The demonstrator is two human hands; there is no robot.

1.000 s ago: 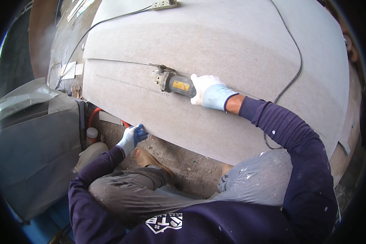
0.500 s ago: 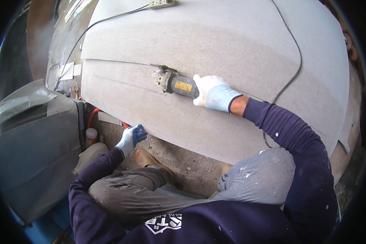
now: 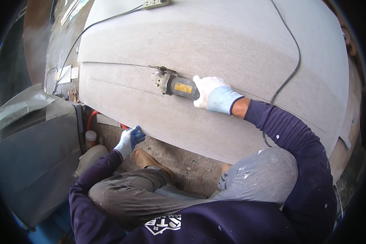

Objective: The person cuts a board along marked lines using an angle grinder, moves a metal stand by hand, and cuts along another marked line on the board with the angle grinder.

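My right hand [image 3: 211,91], in a white and light-blue glove, is wrapped round the body of a grey angle grinder [image 3: 184,88] with a yellow label. Its thin disc [image 3: 162,68] stands at a dark cut line [image 3: 110,63] that runs across a large pale grey board [image 3: 232,49]. A fainter straight line runs on to the right past my hand. At the board's near left edge is my left hand [image 3: 130,139], gloved in white and blue, fingers curled inward. Whether it pinches the edge I cannot tell.
A dark cord [image 3: 295,69] crosses the board and passes by my right forearm. A power strip [image 3: 155,4] lies at the far edge. On the left are a grey covered box [image 3: 36,154], a small capped bottle [image 3: 90,138] and pale offcuts [image 3: 65,74]. My sandalled foot [image 3: 150,159] is below the board.
The view has shifted slightly. Against the board, the grinder in my right hand has moved a little to the right along the line. My left hand has hardly moved.
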